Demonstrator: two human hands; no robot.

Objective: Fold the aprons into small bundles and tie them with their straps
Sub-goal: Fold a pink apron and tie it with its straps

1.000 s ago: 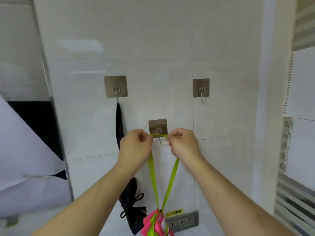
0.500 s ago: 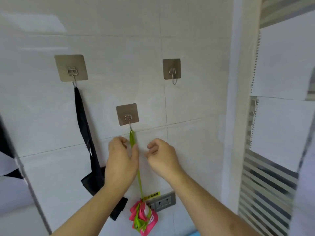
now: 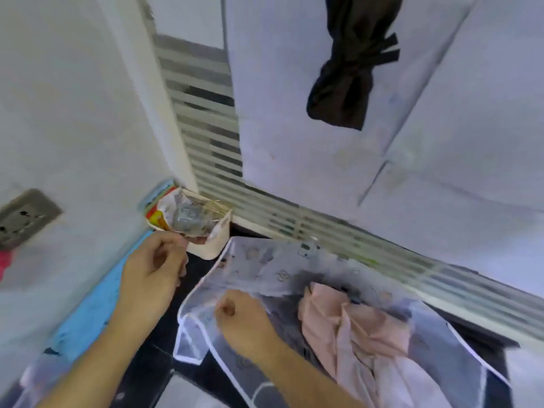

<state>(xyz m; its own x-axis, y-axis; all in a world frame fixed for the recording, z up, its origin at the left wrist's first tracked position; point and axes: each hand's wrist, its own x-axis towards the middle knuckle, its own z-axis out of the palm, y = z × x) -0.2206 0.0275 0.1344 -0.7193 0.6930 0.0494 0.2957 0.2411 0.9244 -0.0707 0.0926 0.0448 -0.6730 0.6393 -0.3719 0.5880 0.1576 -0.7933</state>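
Note:
A translucent printed apron with white trim lies spread on a dark counter. A crumpled pale pink apron rests on top of it. My right hand sits on the translucent apron near its left edge, fingers curled into the fabric. My left hand hovers left of that apron, loosely curled and holding nothing. A tied black apron bundle hangs on the wall above. A sliver of the pink bundle shows at the far left edge.
A small white basket stuffed with wrappers stands in the corner just beyond my left hand. A grey wall socket is at the left, a blue strip runs along the wall's foot, and slatted blinds line the back.
Both hands let go of the green strap, leaving the pink bundle on the hook. My view swung right and down to the counter, where my right hand landed on the translucent apron.

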